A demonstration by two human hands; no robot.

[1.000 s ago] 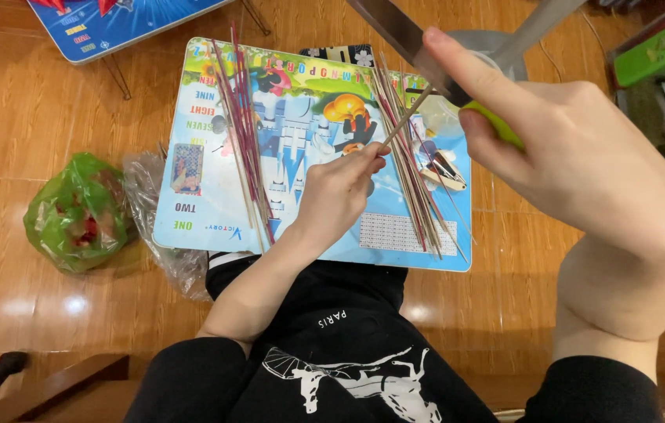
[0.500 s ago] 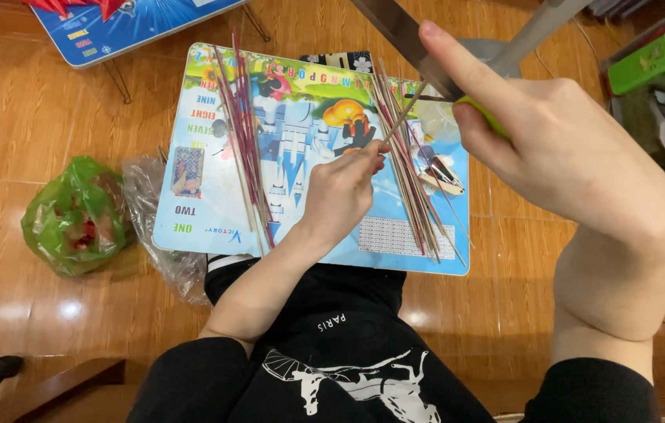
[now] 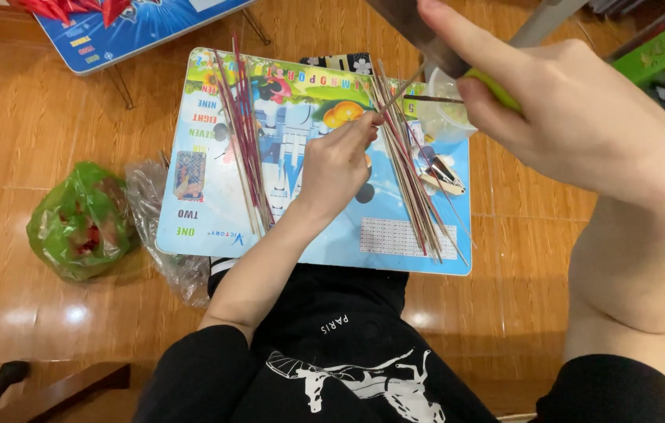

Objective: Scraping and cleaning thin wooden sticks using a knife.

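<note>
your left hand pinches one thin stick between fingertips and thumb, holding it slanted up off the tray. your right hand is wrapped tight around the green handle of a knife, forefinger laid straight along the back of its flat grey blade; the blade's edge meets the stick's upper end. the stick is slim and straight, reddish-brown like the rest.

under your left hand lies a small rectangular tray, smooth and glossy, printed in bright cartoon colours with rounded corners. one bundle of sticks lies along its left part, another bundle fans out on its right part, just beside your left hand. a clear plastic cup stands at the far right edge. on the shiny wooden floor, left of the tray, sit a crumpled green bag and a clear crinkled one, touching each other.
</note>
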